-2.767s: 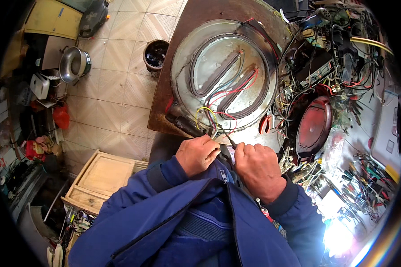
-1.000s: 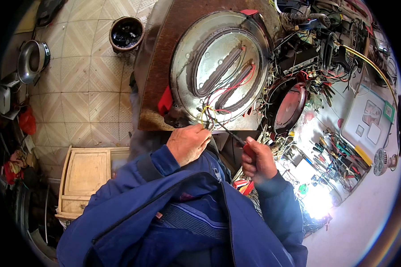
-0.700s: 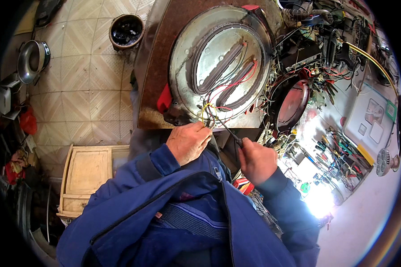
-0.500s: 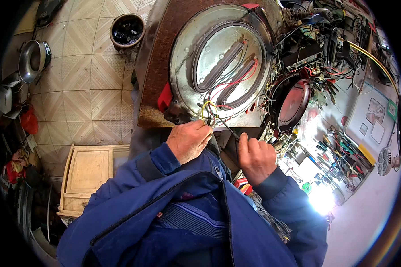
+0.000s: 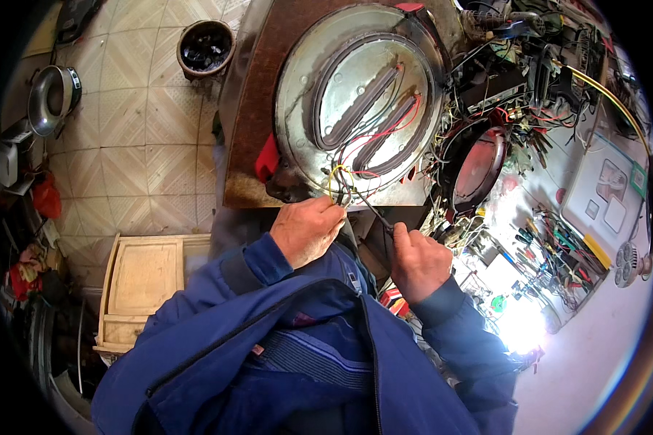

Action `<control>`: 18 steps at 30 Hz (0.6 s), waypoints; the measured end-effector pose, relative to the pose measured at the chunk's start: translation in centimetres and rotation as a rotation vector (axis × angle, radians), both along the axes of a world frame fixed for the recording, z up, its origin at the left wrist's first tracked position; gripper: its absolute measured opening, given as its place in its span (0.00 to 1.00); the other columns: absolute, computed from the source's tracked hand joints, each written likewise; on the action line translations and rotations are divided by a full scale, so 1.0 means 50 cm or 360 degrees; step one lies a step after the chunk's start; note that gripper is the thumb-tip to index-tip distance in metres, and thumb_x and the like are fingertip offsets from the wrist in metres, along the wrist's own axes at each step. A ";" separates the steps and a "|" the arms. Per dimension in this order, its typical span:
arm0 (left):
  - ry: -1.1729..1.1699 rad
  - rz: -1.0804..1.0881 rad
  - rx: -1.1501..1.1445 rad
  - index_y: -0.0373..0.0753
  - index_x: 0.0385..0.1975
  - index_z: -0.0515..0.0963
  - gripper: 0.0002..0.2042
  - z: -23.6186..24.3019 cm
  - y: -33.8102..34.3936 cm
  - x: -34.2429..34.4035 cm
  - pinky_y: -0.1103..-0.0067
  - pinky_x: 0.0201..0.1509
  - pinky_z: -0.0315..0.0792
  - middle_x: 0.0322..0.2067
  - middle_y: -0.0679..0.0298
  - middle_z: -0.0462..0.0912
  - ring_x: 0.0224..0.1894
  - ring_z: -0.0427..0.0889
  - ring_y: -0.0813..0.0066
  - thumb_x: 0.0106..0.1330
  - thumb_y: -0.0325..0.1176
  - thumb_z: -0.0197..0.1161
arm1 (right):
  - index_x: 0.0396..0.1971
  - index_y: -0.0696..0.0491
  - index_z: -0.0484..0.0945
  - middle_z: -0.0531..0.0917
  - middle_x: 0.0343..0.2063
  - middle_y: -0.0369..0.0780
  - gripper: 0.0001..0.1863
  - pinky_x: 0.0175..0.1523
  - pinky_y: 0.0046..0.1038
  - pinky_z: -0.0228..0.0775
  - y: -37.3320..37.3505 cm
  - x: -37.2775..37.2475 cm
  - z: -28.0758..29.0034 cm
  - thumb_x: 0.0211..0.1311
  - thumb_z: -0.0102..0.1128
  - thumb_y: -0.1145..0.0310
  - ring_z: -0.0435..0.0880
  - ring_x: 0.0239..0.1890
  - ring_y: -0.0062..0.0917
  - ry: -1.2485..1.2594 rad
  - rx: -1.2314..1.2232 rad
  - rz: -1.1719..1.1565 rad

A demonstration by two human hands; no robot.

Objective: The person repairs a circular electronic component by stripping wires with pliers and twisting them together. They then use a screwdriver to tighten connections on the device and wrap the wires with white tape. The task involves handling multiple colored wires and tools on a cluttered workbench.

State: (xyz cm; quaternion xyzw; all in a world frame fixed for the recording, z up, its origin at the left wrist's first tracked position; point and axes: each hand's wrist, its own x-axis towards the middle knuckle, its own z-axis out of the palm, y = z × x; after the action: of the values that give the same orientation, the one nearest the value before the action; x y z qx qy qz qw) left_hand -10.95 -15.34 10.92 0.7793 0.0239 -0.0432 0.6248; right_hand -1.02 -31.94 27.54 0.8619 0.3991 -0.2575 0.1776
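Observation:
A round metal appliance base point(image 5: 297, 94) with curved heating elements point(image 5: 359, 109) and red, yellow and dark wires point(image 5: 345, 177) sits at the wooden table's edge. My left hand point(image 5: 305, 228) is closed, pinching the wire bundle just below the base; the exact tips are hidden by my fingers. My right hand point(image 5: 417, 261), a little lower and to the right, is closed round the handle of a screwdriver, its long dark shaft point(image 5: 372, 210) slanting up-left toward the wires by my left fingers. The handle is mostly hidden in my fist.
At the right lie tangled cables and electronics point(image 5: 500, 87), a red round appliance part point(image 5: 479, 163) and scattered tools point(image 5: 551, 254) beside a bright lamp. A dark pot point(image 5: 205, 72) stands on the tiled floor at the left, with a pale wooden cabinet point(image 5: 145, 283) nearer me.
The view has shifted since the oldest frame. My right hand has turned and moved about on the screwdriver, briefly showing its red handle. My left hand stays on the wires.

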 end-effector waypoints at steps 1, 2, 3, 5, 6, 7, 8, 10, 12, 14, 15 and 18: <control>0.0000 -0.0007 -0.0003 0.42 0.36 0.80 0.07 -0.001 0.000 0.000 0.65 0.34 0.79 0.32 0.60 0.81 0.33 0.85 0.55 0.62 0.30 0.71 | 0.48 0.59 0.81 0.75 0.25 0.40 0.20 0.27 0.33 0.69 0.009 -0.002 0.001 0.52 0.62 0.74 0.79 0.25 0.32 -0.0088 -0.0106 0.0205; -0.0008 -0.0001 -0.0013 0.42 0.36 0.80 0.07 -0.002 0.000 -0.001 0.65 0.34 0.79 0.32 0.59 0.81 0.33 0.85 0.55 0.62 0.29 0.71 | 0.49 0.59 0.81 0.74 0.25 0.40 0.21 0.28 0.34 0.70 0.019 0.000 0.003 0.52 0.61 0.74 0.79 0.25 0.32 -0.0117 -0.0124 0.0257; -0.0017 0.0001 -0.0022 0.42 0.36 0.80 0.07 -0.004 0.000 -0.002 0.65 0.34 0.78 0.32 0.59 0.81 0.33 0.85 0.55 0.62 0.29 0.71 | 0.50 0.59 0.81 0.74 0.26 0.40 0.23 0.29 0.35 0.71 0.027 0.004 0.004 0.51 0.61 0.73 0.80 0.26 0.31 -0.0146 -0.0142 0.0306; -0.0027 0.0011 -0.0038 0.42 0.36 0.80 0.07 -0.004 -0.001 -0.002 0.65 0.34 0.78 0.32 0.59 0.81 0.33 0.85 0.55 0.62 0.29 0.71 | 0.55 0.60 0.80 0.73 0.24 0.41 0.23 0.29 0.35 0.70 0.020 0.006 0.002 0.57 0.62 0.72 0.77 0.24 0.31 -0.0164 -0.0109 0.0257; -0.0030 0.0020 -0.0045 0.42 0.36 0.80 0.07 -0.001 -0.001 -0.002 0.65 0.34 0.78 0.32 0.59 0.81 0.33 0.85 0.55 0.62 0.29 0.71 | 0.53 0.58 0.81 0.73 0.23 0.39 0.21 0.29 0.34 0.70 0.010 0.004 -0.003 0.59 0.62 0.70 0.76 0.23 0.28 -0.0032 0.0127 -0.0081; -0.0033 0.0025 -0.0051 0.42 0.37 0.80 0.07 0.001 -0.002 -0.002 0.65 0.34 0.78 0.32 0.59 0.81 0.33 0.85 0.55 0.62 0.29 0.71 | 0.52 0.57 0.82 0.73 0.21 0.37 0.19 0.28 0.32 0.69 0.000 0.001 -0.009 0.62 0.62 0.67 0.74 0.22 0.25 0.0102 0.0361 -0.0421; -0.0029 0.0028 -0.0045 0.42 0.37 0.80 0.07 0.000 -0.003 -0.001 0.65 0.34 0.78 0.32 0.59 0.81 0.33 0.85 0.55 0.62 0.29 0.71 | 0.51 0.56 0.83 0.73 0.20 0.36 0.17 0.28 0.30 0.68 -0.015 -0.003 -0.021 0.65 0.62 0.65 0.72 0.21 0.22 0.0235 0.0597 -0.0768; -0.0023 0.0037 -0.0032 0.41 0.37 0.80 0.07 -0.001 -0.005 0.000 0.65 0.34 0.78 0.32 0.59 0.81 0.33 0.85 0.55 0.62 0.29 0.71 | 0.49 0.56 0.82 0.73 0.18 0.36 0.16 0.26 0.29 0.65 -0.038 -0.002 -0.037 0.70 0.62 0.60 0.70 0.19 0.19 0.0517 0.0637 -0.1449; -0.0010 0.0027 -0.0030 0.41 0.37 0.81 0.07 -0.001 -0.005 -0.001 0.65 0.34 0.78 0.33 0.59 0.81 0.33 0.85 0.55 0.61 0.29 0.71 | 0.46 0.56 0.82 0.72 0.18 0.35 0.15 0.24 0.29 0.63 -0.050 0.008 -0.039 0.71 0.62 0.61 0.69 0.17 0.19 0.0646 0.0536 -0.1531; -0.0002 0.0030 -0.0029 0.41 0.37 0.81 0.07 0.000 -0.004 0.000 0.66 0.34 0.78 0.33 0.59 0.82 0.33 0.85 0.56 0.61 0.29 0.71 | 0.43 0.56 0.82 0.71 0.17 0.34 0.13 0.22 0.30 0.62 -0.062 0.021 -0.037 0.71 0.61 0.61 0.68 0.16 0.19 0.0775 0.0428 -0.1606; -0.0001 0.0036 -0.0028 0.41 0.37 0.81 0.07 0.001 -0.003 0.001 0.66 0.34 0.78 0.33 0.59 0.82 0.33 0.85 0.56 0.61 0.29 0.71 | 0.42 0.56 0.83 0.70 0.17 0.34 0.13 0.21 0.30 0.61 -0.066 0.027 -0.035 0.71 0.61 0.61 0.67 0.15 0.19 0.0838 0.0372 -0.1641; -0.0005 0.0037 -0.0021 0.42 0.37 0.81 0.07 -0.002 -0.006 -0.001 0.66 0.34 0.78 0.33 0.59 0.82 0.33 0.85 0.56 0.61 0.29 0.72 | 0.38 0.58 0.84 0.69 0.17 0.32 0.11 0.23 0.31 0.63 -0.004 0.032 -0.015 0.64 0.61 0.66 0.73 0.19 0.22 0.0394 0.0057 -0.0661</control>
State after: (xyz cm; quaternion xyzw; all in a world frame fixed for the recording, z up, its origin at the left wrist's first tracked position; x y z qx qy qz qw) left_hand -11.00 -15.62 10.80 0.7748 0.0318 -0.0349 0.6304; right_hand 0.55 -32.13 26.77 0.8904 0.2366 -0.3849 0.0552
